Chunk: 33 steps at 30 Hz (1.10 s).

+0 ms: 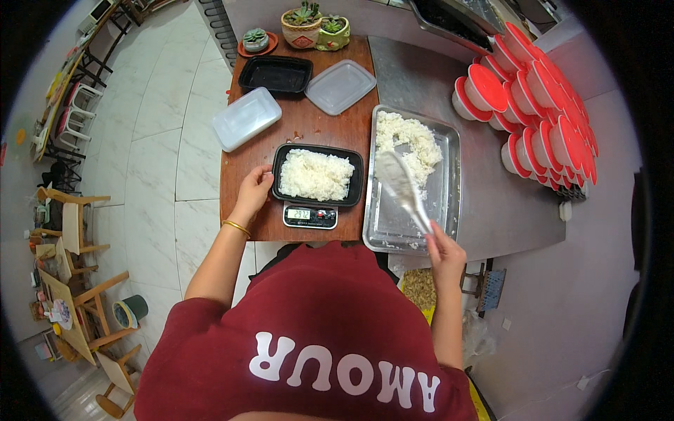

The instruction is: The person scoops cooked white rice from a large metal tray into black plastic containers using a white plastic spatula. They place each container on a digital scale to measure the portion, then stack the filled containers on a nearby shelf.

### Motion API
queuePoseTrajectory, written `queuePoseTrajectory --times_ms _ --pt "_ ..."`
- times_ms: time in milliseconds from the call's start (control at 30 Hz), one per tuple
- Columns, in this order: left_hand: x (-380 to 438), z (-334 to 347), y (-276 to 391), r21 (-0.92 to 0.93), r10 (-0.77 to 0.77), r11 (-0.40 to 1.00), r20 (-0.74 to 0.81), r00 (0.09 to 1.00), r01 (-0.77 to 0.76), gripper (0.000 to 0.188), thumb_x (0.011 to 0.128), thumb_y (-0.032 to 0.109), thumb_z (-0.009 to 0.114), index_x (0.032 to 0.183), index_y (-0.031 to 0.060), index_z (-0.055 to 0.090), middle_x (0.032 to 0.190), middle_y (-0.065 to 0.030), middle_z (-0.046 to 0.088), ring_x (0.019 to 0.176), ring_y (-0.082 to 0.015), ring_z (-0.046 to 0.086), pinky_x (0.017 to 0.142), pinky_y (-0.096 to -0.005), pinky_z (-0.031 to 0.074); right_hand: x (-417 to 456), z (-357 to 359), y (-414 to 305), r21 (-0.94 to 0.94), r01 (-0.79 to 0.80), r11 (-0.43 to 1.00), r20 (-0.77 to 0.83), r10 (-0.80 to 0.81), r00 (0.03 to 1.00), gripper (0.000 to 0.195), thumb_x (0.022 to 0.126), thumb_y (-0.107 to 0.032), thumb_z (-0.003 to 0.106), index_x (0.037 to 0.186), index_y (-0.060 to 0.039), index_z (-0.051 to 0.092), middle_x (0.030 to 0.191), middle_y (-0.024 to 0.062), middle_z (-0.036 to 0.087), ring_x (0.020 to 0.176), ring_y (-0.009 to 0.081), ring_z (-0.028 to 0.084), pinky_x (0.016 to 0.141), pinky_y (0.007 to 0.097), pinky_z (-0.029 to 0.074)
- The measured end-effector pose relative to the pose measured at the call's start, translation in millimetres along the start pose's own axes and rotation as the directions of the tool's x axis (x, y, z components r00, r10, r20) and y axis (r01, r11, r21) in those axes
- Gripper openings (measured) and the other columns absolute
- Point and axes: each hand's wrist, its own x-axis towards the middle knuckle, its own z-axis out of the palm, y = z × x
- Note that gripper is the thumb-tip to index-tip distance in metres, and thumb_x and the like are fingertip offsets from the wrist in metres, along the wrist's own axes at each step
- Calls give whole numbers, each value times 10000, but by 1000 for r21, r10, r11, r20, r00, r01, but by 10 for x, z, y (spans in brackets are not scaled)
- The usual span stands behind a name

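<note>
My left hand (255, 190) is at the left rim of a black plastic food container (358, 181); whether its fingers grip the rim cannot be told. A mound of cooked white rice (316, 174) lies inside. The container rests on a small digital kitchen scale (310, 223) with a lit display. In my right hand (446, 254) is the handle of a rice paddle (398, 181), slightly blurred. Its blade hangs over a shallow stainless-steel tray (392, 223). More cooked rice (416, 139) is heaped toward the tray's far end, and loose grains dot its bottom.
Behind the scale are an empty black container (275, 73), a translucent lid (341, 87) and a stack of translucent lids (247, 119). Potted succulents (315, 26) stand at the wooden table's (247, 168) far edge. Stacked bowls with red lids (532, 100) occupy the steel counter (505, 210).
</note>
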Motion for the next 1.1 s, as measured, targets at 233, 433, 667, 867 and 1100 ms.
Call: queuePoseTrajectory --times_ms 233,433,667,867,1100 --pt "3 53 -57 -75 21 997 34 999 -19 233 899 65 500 1129 37 523 689 20 497 544 -67 485 473 -211 408 276 354 -573 11 208 978 283 -203 937 284 784 -145 682 1068 -147 669 738 119 657 617 207 634 567 300 481" --pt "16 54 -122 -65 64 996 2 998 -63 238 896 59 485 1132 24 502 685 8 499 519 -73 489 446 -215 417 534 92 -821 -136 197 971 359 -137 923 245 808 -193 647 1047 -148 676 737 138 653 605 262 632 554 338 483" --pt "-32 59 -125 -113 78 991 24 997 -75 244 900 64 479 1140 19 479 691 5 495 517 -74 489 445 -216 419 793 41 -1053 168 -227 959 592 86 801 242 840 -146 602 1039 -23 663 606 72 608 522 94 547 514 262 438" --pt "-14 86 -137 -129 116 985 11 993 -113 250 903 74 482 1145 12 482 724 7 480 527 -73 492 435 -208 422 1141 -168 -651 102 -411 906 625 263 735 243 857 -146 588 1034 4 660 563 -15 527 447 46 438 403 214 312" --pt "-9 97 -206 -191 82 978 6 997 -79 255 907 68 481 1154 4 469 757 -16 497 534 -84 511 438 -212 449 1360 -325 -876 76 -523 849 670 345 658 248 860 -190 592 1006 -2 663 514 -11 503 382 27 337 350 208 218"
